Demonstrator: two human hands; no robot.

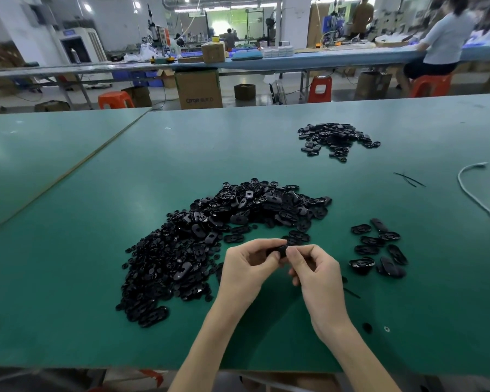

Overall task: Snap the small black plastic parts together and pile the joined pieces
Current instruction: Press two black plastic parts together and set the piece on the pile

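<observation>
Just below the middle of the frame, both hands meet over the green desk [68,250] and clamp on one black part [279,251]. The left hand [246,267] pinches it from the left with curled fingers and thumb. The right hand [313,271] pinches it from the right, thumb on top and the other fingers folded under. The part is held above the desk, not resting on it. What shows of it between the fingertips is a short dark piece whose long axis seems to run left to right across the frame; most of it is covered, so which end points where cannot be told.

Just beyond and to the left of the hands, a large heap [210,236] of loose black parts spreads from the centre down toward the lower left. It mixes small rings with elongated ovals lying at all angles. To the right of the hands sits a small group [378,248] of about a dozen oval pieces, flat on the desk, most with their long axes slanted toward the upper left. In the upper right, well apart from both, lies a far pile [334,138] of similar pieces.

A white cable [470,190] curves along the right edge, with thin black strips [408,179] near it.
</observation>
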